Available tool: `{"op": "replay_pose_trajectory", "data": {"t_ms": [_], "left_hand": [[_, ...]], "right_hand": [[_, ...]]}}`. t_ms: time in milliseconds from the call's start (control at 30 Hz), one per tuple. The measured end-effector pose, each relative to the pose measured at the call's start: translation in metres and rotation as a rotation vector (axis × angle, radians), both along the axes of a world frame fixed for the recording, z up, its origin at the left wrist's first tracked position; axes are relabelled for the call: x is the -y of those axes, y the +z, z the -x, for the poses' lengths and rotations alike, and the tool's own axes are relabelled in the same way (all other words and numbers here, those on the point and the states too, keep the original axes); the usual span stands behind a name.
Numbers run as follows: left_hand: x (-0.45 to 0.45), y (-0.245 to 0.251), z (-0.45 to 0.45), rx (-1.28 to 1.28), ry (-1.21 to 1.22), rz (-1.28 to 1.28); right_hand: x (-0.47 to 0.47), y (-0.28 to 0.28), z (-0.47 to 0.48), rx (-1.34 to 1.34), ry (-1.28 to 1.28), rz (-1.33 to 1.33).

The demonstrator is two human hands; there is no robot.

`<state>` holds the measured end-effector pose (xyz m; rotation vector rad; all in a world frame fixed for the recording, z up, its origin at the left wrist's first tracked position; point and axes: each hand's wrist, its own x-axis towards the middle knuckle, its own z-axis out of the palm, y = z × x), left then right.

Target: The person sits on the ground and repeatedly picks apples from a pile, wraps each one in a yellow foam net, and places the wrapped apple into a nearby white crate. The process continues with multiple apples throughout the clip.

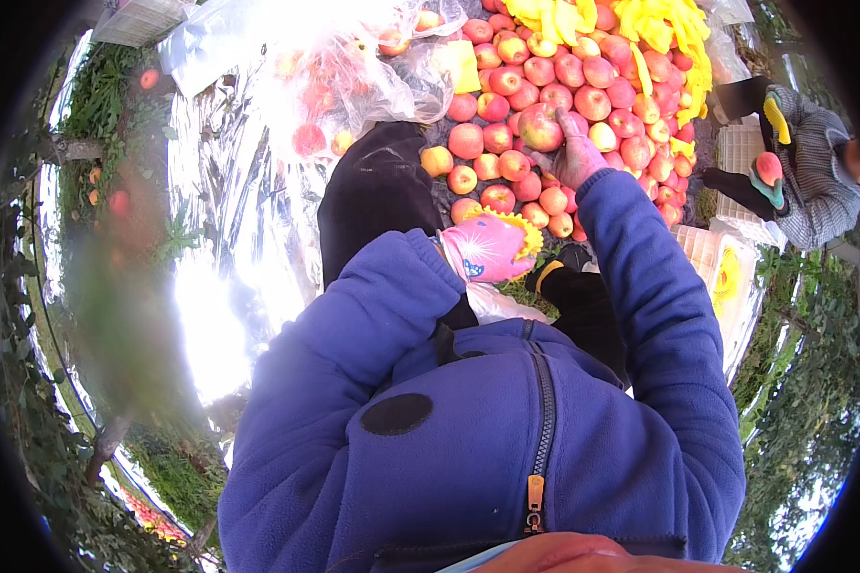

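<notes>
My left hand (491, 247) wears a pink patterned glove and is closed around a yellow foam fruit net (527, 233); whether anything sits inside the net is hidden. Farther forward, my right hand (577, 156) grips a large red-and-yellow apple (540, 127) above the pile. That pile of apples (593, 102) spreads over a dark sheet in front of me, mostly red with some yellow ones. More yellow foam nets (663, 29) lie in heaps along its far side. One flat yellow net (464, 66) rests at the pile's left edge.
Clear plastic film (401, 79) covers some apples at left, beside shiny reflective ground sheeting (215, 179). To the right, another person (810, 172) holds an apple (768, 169) in a gloved hand. Pale plastic crates (695, 251) stand near that person. Branches and grass border both sides.
</notes>
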<state>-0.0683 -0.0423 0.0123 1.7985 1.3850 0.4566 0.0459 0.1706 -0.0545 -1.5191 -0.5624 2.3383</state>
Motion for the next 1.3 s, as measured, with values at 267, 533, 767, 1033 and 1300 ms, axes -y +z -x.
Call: {"op": "replay_pose_trajectory", "data": {"t_ms": [267,533,767,1033,1300], "left_hand": [[0.006,0.004,0.013,0.241,0.139,-0.012],[0.008,0.003,0.014,0.248,0.309,-0.083],[0.005,0.006,0.012,0.238,0.222,0.019],[-0.005,0.001,0.006,0.247,0.316,-0.03],[0.001,0.014,0.01,0.241,0.276,-0.086]], "right_hand": [[-0.045,-0.1,0.183,0.141,0.627,-0.48],[-0.09,-0.155,0.101,0.401,1.089,-0.841],[-0.001,-0.189,-0.006,0.974,1.659,-1.076],[-0.05,-0.198,-0.037,0.144,0.841,-0.447],[-0.034,-0.161,-0.033,0.202,0.907,-0.386]]}}
